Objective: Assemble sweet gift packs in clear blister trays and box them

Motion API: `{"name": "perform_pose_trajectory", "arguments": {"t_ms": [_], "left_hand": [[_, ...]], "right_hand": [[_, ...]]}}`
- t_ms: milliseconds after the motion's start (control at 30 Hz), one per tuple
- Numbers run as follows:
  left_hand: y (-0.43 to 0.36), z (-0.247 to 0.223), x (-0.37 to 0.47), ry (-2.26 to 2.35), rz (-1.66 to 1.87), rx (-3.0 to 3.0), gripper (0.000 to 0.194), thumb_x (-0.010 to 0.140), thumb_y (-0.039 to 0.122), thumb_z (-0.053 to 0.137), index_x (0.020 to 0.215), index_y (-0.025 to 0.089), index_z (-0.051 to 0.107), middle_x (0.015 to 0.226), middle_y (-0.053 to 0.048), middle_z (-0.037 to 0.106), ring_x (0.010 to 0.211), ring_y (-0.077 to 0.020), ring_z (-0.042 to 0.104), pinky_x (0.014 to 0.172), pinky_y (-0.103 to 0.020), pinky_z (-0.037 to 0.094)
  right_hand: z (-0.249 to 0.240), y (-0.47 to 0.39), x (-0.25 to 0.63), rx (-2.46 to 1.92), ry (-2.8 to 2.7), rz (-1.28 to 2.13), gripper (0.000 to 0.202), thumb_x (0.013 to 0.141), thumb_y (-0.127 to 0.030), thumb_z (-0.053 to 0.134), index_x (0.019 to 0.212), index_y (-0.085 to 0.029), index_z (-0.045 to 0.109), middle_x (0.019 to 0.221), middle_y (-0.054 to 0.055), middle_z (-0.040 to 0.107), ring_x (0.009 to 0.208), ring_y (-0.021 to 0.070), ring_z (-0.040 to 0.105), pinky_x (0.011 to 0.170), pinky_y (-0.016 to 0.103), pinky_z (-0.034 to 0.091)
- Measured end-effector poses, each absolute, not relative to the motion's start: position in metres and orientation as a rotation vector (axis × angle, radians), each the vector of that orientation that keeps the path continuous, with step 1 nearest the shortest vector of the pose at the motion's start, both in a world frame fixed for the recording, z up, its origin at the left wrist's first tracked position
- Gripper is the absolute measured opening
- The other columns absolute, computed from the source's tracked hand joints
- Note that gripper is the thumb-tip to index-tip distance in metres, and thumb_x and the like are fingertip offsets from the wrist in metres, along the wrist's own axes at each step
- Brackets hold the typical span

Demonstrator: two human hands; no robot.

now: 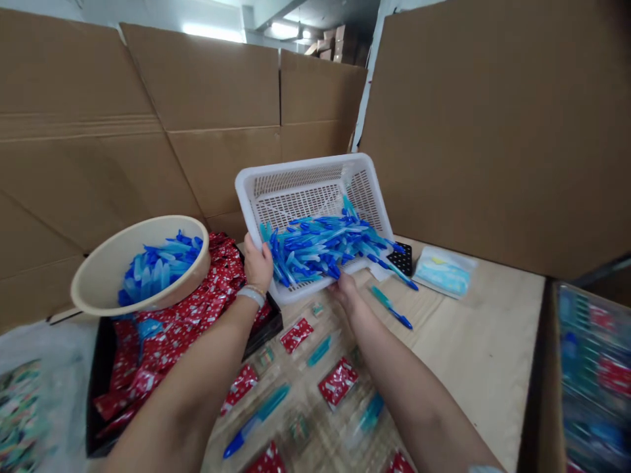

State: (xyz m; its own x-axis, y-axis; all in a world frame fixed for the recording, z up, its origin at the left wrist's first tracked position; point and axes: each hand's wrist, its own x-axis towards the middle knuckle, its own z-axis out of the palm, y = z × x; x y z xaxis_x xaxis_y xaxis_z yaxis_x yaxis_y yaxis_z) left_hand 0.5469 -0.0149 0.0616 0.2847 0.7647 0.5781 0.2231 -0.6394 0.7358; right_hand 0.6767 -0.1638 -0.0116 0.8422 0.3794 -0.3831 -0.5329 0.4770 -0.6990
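Note:
A white plastic basket (305, 172), tilted toward me, holds a heap of blue and teal pens (320, 246). My left hand (258, 264) grips its left side near the lower corner. Under the front edge, my right hand (344, 289) supports the basket, its fingers partly hidden beneath it. One pen (401, 276) sticks out over the basket's right front corner. On the table below lies another pen (392, 307). Red packets (338, 382), more pens (256, 420) and small clear items lie spread between my forearms.
A cream bowl (86, 289) of blue pieces rests on a black tray (101, 394) heaped with red packets. Right of the basket are a black perforated piece (401, 259) and a blue-white pack (444, 272). Cardboard walls (221, 92) stand behind; a filled box (555, 394) is at far right.

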Motion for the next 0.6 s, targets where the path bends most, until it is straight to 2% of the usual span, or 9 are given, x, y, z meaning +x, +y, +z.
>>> {"name": "perform_pose_trajectory", "arguments": {"t_ms": [133, 333, 500, 600], "left_hand": [[0.003, 0.07, 0.557, 0.923, 1.356, 1.998, 0.041, 0.075, 0.015, 0.046, 0.115, 0.01, 0.042, 0.109, -0.016, 0.055, 0.104, -0.0244, 0.053, 0.094, -0.038, 0.038], [0.015, 0.07, 0.559, 1.145, 1.227, 1.914, 0.03, 0.07, 0.014, 0.051, 0.099, 0.009, 0.05, 0.099, -0.018, 0.059, 0.098, -0.0273, 0.057, 0.089, -0.041, 0.042], [0.024, 0.06, 0.557, 1.31, 1.073, 1.86, 0.014, 0.068, 0.013, 0.052, 0.081, 0.01, 0.053, 0.086, -0.022, 0.061, 0.094, -0.0343, 0.059, 0.082, -0.05, 0.043], [0.03, 0.062, 0.552, 1.291, 0.993, 1.909, 0.01, 0.063, 0.012, 0.056, 0.072, 0.012, 0.053, 0.081, -0.023, 0.061, 0.093, -0.0388, 0.058, 0.08, -0.054, 0.042]], "right_hand": [[0.0, -0.153, 0.69, -1.057, 0.234, 0.489, 0.007, 0.072, -0.015, 0.056, 0.078, -0.016, 0.054, 0.045, -0.006, 0.053, 0.044, 0.0105, 0.055, 0.042, 0.02, 0.05], [0.023, -0.15, 0.705, -1.311, 0.233, 0.408, 0.018, 0.069, -0.014, 0.056, 0.087, -0.015, 0.054, 0.044, -0.006, 0.05, 0.038, 0.0107, 0.051, 0.038, 0.022, 0.048], [0.037, -0.151, 0.705, -1.497, 0.128, 0.384, 0.014, 0.065, -0.018, 0.061, 0.078, -0.014, 0.056, 0.04, -0.006, 0.047, 0.033, 0.0132, 0.048, 0.032, 0.026, 0.045], [0.04, -0.157, 0.701, -1.598, 0.038, 0.385, 0.013, 0.066, -0.024, 0.065, 0.068, -0.015, 0.056, 0.041, -0.002, 0.048, 0.035, 0.0156, 0.051, 0.036, 0.03, 0.047]]}}
